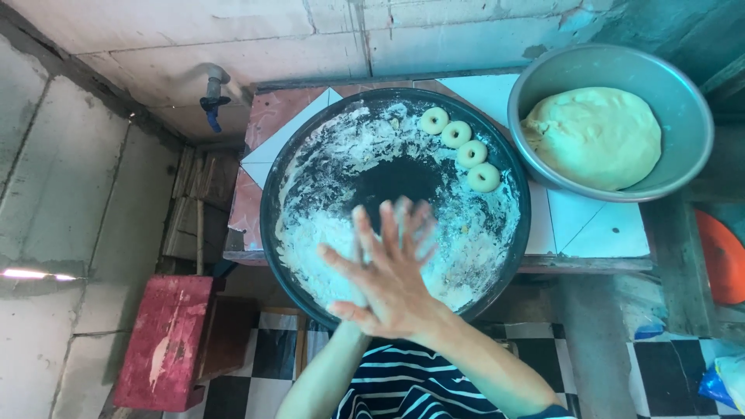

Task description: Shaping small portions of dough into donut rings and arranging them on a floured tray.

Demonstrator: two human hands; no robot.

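Closest to me is my striped shirt [403,384], dark with pale bands, and below it the black-and-white checked floor [272,357]. My two forearms cross above it. My right hand [396,271] lies on top, fingers spread wide and flat, palm pressed down against my left hand [358,260], of which I see only fingertips and an edge showing beneath. The fingers blur at their tips. Whether anything sits between the palms I cannot tell; nothing shows there.

Both hands hover over the near part of a big round dark tray [268,209] dusted thickly with white flour [334,163], with a bare black patch in the middle. Along the far right curve of the tray four small dough rings [459,149] lie in a row, each just beside the next, well apart from my hands.

The tray rests on a tiled table [597,225]. To its right, touching the tray's rim, stands a metal bowl [683,109] holding a large smooth mound of pale dough [594,136].

Off to the left, lower down, is a red stool [163,341]. Farthest away, a tap with a blue handle [212,97] juts from the concrete wall [233,39].
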